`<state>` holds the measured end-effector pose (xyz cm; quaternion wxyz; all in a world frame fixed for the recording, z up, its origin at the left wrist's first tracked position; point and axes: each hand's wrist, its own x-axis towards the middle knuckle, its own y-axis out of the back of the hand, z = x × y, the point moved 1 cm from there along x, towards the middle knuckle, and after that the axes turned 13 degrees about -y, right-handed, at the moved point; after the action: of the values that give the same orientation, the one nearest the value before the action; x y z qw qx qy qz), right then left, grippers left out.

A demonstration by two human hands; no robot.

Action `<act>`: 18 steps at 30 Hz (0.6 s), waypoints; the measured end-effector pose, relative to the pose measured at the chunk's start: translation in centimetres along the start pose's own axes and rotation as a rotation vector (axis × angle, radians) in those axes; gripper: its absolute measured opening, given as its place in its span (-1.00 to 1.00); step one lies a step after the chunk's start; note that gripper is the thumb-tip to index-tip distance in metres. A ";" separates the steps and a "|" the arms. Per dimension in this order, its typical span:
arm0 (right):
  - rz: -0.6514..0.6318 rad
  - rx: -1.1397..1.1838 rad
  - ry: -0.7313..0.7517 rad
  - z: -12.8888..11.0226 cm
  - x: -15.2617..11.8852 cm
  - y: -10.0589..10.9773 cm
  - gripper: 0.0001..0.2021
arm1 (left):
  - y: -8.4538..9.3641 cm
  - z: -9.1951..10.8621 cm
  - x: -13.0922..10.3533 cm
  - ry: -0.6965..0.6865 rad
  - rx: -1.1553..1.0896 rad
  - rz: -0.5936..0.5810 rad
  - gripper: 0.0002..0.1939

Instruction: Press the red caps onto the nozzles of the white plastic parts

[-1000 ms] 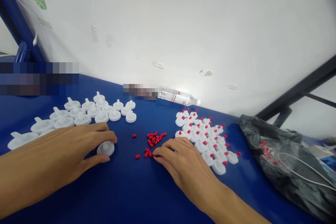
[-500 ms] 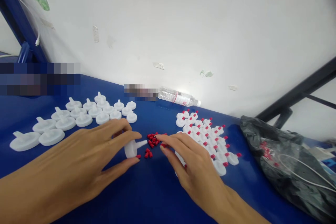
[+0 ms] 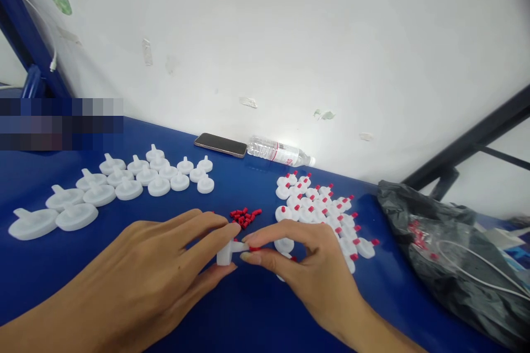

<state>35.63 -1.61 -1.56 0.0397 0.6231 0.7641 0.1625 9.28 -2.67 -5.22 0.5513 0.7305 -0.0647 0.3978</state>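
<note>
My left hand (image 3: 182, 270) is closed on a white plastic nozzle cap (image 3: 224, 254), its spout pointing right. Between the thumb and index finger of my right hand (image 3: 306, 265) is a small red tip cap (image 3: 254, 249), right at the end of that spout; how far it sits on the spout is hidden by the fingers. Just beyond my hands lies a loose pile of red tip caps (image 3: 245, 217). Plain white nozzle caps (image 3: 128, 188) stand spout-up on the left. On the right, several white nozzle caps (image 3: 317, 207) carry red tips, partly behind my right hand.
Against the wall lie a phone (image 3: 221, 144) and a clear plastic bottle (image 3: 281, 151) on its side. A black plastic bag (image 3: 447, 281) with a clear bag of red pieces (image 3: 422, 240) and a white cable is at the right. The blue table (image 3: 244, 314) meets a white wall.
My right hand has picked up a red tip cap from near the pile and brought it to the spout. My left hand has shifted right and slightly nearer with the nozzle cap.
</note>
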 end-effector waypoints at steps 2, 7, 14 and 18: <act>-0.006 0.059 -0.041 -0.2 0.1 0.0 -0.87 | -0.5 0.6 -1.1 0.026 -0.021 0.006 -0.57; -0.068 0.172 -0.116 -1.0 0.4 0.3 -0.93 | -0.7 1.2 -1.9 0.008 -0.017 0.055 -0.53; -0.179 0.416 -0.211 -0.7 0.7 0.3 -0.78 | 1.0 -0.2 1.3 -0.082 0.065 0.159 -0.71; -0.171 0.455 -0.211 -0.5 0.7 0.1 -0.72 | 1.2 -0.8 1.1 -0.151 0.183 0.090 -0.64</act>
<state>35.40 -1.05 -0.97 -0.0082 0.5624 0.8226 -0.0833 8.96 -2.07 -3.59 0.4573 0.8021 -0.1023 0.3703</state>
